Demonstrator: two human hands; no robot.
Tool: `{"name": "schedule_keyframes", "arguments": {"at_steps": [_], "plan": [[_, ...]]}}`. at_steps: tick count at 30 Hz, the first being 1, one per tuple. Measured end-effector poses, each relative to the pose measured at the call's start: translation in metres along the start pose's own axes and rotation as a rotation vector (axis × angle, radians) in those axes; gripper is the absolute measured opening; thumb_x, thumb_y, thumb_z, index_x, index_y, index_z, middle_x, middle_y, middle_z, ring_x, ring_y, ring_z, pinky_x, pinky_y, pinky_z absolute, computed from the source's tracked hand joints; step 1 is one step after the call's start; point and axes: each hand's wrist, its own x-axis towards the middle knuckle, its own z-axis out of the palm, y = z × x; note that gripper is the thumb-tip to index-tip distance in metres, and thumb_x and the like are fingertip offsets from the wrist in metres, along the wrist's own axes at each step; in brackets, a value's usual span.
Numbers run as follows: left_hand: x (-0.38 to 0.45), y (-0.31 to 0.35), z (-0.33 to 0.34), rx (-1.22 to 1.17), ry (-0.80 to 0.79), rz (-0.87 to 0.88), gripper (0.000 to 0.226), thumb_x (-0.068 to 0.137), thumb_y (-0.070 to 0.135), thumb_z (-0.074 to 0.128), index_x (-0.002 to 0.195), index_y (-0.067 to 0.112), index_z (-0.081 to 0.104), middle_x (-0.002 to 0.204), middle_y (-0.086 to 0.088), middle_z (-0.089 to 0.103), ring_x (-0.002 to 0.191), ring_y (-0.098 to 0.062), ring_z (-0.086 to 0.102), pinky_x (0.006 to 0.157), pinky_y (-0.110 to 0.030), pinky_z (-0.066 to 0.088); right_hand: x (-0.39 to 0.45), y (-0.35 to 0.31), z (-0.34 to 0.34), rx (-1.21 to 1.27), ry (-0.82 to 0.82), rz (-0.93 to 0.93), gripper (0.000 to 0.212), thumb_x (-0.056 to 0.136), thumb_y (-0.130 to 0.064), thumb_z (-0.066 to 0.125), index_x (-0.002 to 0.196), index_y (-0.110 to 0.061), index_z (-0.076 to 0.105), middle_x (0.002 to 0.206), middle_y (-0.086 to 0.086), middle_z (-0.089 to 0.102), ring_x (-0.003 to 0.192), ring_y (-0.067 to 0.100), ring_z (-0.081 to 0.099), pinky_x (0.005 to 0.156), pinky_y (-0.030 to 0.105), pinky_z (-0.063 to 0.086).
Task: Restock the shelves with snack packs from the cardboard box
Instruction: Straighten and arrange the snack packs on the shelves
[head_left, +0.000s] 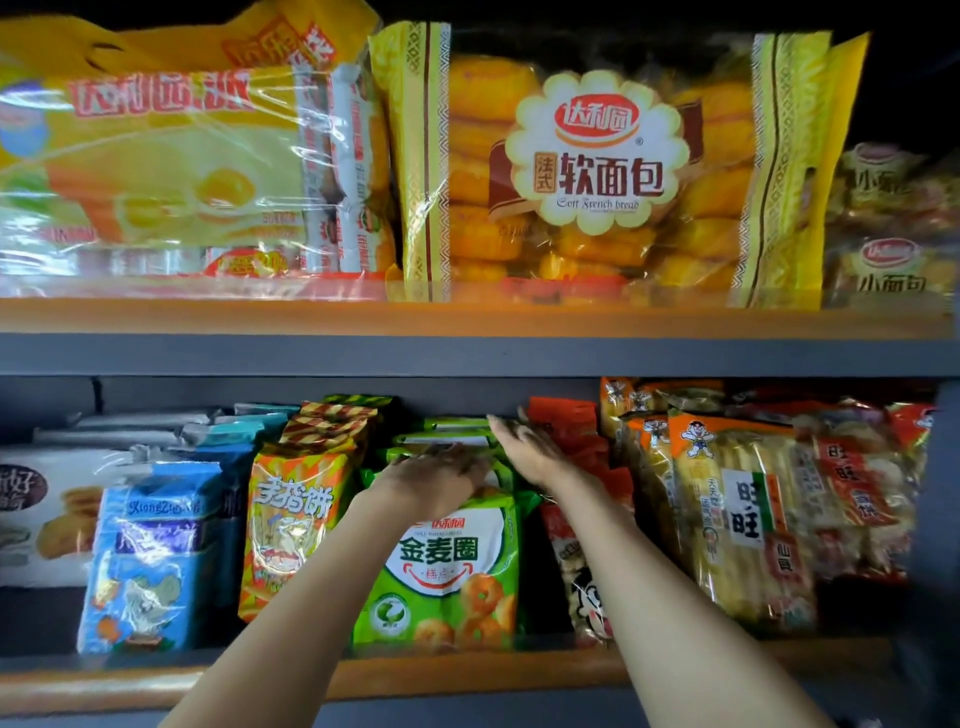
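Head view: both hands reach into the lower shelf (467, 670) — the left hand (434, 480) lies over the top edge of the front green pack (447, 566), fingers bent down behind it, while the right hand (524, 447) is flat with straight fingers pressed against the right side of the green row (452, 436). That row is hemmed tight between an orange pack (291, 525) and red packs (571, 436), with dark open space above it under the upper shelf (467, 353) — bread bags (597, 166) stand on that one.
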Motion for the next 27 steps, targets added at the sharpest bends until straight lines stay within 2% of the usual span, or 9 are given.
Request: {"name": "schedule_keyframes", "arguments": {"at_steps": [5,8,11,14,17,19,20,23,27], "plan": [[0.006,-0.009,0.001,0.197,-0.05,0.028,0.049,0.102,0.024,0.018,0.15,0.017,0.009,0.158,-0.009,0.006,0.146,-0.026,0.009,0.118,-0.043,0.013,0.0,0.011,0.003,0.288,-0.042,0.109,0.058,0.092,-0.058,0.037,0.143,-0.031,0.03,0.155,-0.003,0.023,0.14,0.015,0.026,0.108,0.021,0.03],[0.007,-0.013,0.003,0.277,-0.014,0.044,0.05,0.101,0.018,0.015,0.15,0.025,0.003,0.159,-0.009,-0.001,0.146,-0.029,0.005,0.116,-0.047,0.017,0.013,0.013,0.006,0.219,-0.036,0.07,0.064,0.095,-0.056,0.03,0.147,-0.02,0.024,0.156,-0.002,0.019,0.144,0.017,0.019,0.114,0.026,0.015],[0.007,-0.011,0.003,0.242,0.004,0.056,0.049,0.102,0.022,0.015,0.149,0.028,0.005,0.159,-0.006,0.002,0.146,-0.028,0.007,0.116,-0.048,0.019,0.014,0.013,0.01,0.202,-0.017,0.041,0.065,0.094,-0.057,0.029,0.146,-0.017,0.032,0.155,0.002,0.024,0.142,0.018,0.023,0.115,0.029,0.015],[0.009,-0.011,0.005,0.11,0.021,-0.045,0.047,0.101,0.032,0.02,0.147,0.023,0.02,0.155,-0.008,0.02,0.142,-0.028,0.022,0.113,-0.044,0.026,0.012,0.009,0.006,0.214,0.019,0.056,0.062,0.096,-0.054,0.025,0.145,-0.016,0.034,0.154,0.005,0.025,0.142,0.021,0.023,0.115,0.032,0.016],[-0.006,-0.004,-0.001,0.113,0.302,-0.009,0.042,0.097,0.041,0.029,0.114,0.02,0.062,0.117,-0.014,0.064,0.11,-0.032,0.059,0.09,-0.036,0.044,-0.006,-0.001,-0.01,0.259,0.139,-0.09,0.053,0.098,-0.049,0.027,0.142,-0.023,0.04,0.152,-0.001,0.031,0.142,0.015,0.025,0.115,0.029,0.016],[-0.016,-0.005,0.006,0.293,0.583,0.124,0.043,0.09,0.031,0.034,0.071,0.014,0.069,0.073,-0.01,0.071,0.073,-0.029,0.069,0.076,-0.034,0.044,-0.036,-0.009,-0.008,0.084,0.143,-0.267,0.044,0.099,-0.04,0.033,0.14,-0.024,0.042,0.149,-0.007,0.033,0.139,0.008,0.023,0.113,0.023,0.015],[-0.021,-0.009,0.011,0.328,0.676,0.157,0.041,0.086,0.028,0.035,0.064,0.014,0.067,0.065,-0.007,0.07,0.066,-0.026,0.068,0.079,-0.035,0.041,-0.05,-0.012,-0.003,-0.031,0.146,-0.323,0.044,0.099,-0.04,0.036,0.14,-0.027,0.042,0.151,-0.006,0.03,0.141,0.01,0.021,0.114,0.025,0.013],[-0.039,-0.022,0.034,0.344,0.68,0.228,0.041,0.086,0.029,0.036,0.095,0.012,0.072,0.096,-0.005,0.073,0.091,-0.025,0.068,0.096,-0.038,0.031,-0.086,-0.02,0.003,-0.218,0.051,-0.312,0.052,0.093,-0.052,0.04,0.142,-0.035,0.034,0.156,-0.006,0.019,0.144,0.018,0.017,0.115,0.032,0.014],[-0.057,-0.043,0.043,0.394,0.576,0.26,0.053,0.092,0.042,0.029,0.13,0.014,0.054,0.134,-0.009,0.054,0.125,-0.03,0.05,0.108,-0.047,0.023,-0.101,-0.019,0.002,-0.404,-0.065,-0.265,0.074,0.086,-0.06,0.048,0.147,-0.038,0.014,0.158,-0.008,0.004,0.145,0.022,0.005,0.116,0.043,0.011]]}}
